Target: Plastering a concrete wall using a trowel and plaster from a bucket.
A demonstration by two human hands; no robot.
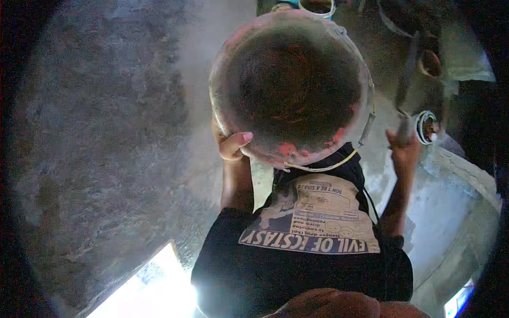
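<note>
A round bucket [286,90] with a dusty rim and dark inside is held up in front of me, its mouth facing me. Reddish patches show low on its inner wall. My left hand [233,146] grips the lower left of the rim, thumb over the edge and the other fingers mostly hidden. The bucket's wire handle [323,168] hangs slack around its lower right side. To the right, apart from the bucket, my right hand [404,146] is closed round the grip of a long dark tool [408,79], blurred and possibly a trowel seen edge-on.
Rough grey plaster wall [106,116] fills the left. Beyond the bucket stands a white-rimmed pail [318,6]. A small open container [426,127] sits beside my right hand, with a reddish round opening [430,63] farther off. Bright light enters at the lower left.
</note>
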